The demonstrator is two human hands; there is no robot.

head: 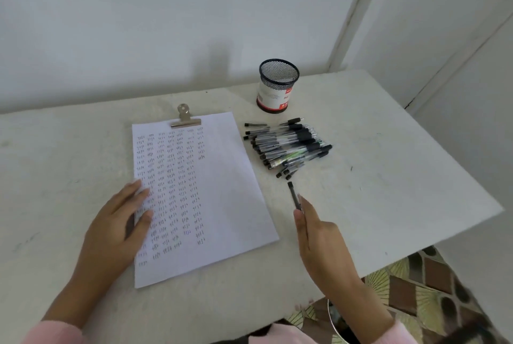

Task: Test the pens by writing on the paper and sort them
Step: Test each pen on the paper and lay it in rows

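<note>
While the left hand (pixel 122 221) lies flat with straight fingers on the lower left edge of the paper (pixel 222 191), its grip loose and holding nothing, the right hand (pixel 319 235) pinches a slim dark pen (pixel 294 195) between thumb and fingertips. This pen sticks out beyond the fingers and points up toward the pile of pens (pixel 288 146), its far end just short of the nearest ones and to the right of the sheet.

The pile is a loose heap of clear-barrelled pens with black caps and black rubber sleeves, lying roughly parallel on the surface (pixel 388 163) just beside the sheet's upper right edge. The white rectangular sheet bears columns of small inked tally marks (pixel 172 177) over its left two thirds, and a silvery metal bulldog clip (pixel 185 118) clamps its top edge. Behind the pile stands a round black wire-mesh pen cup (pixel 278 85) with a white and red label. The off-white surface looks rough and scuffed.
</note>
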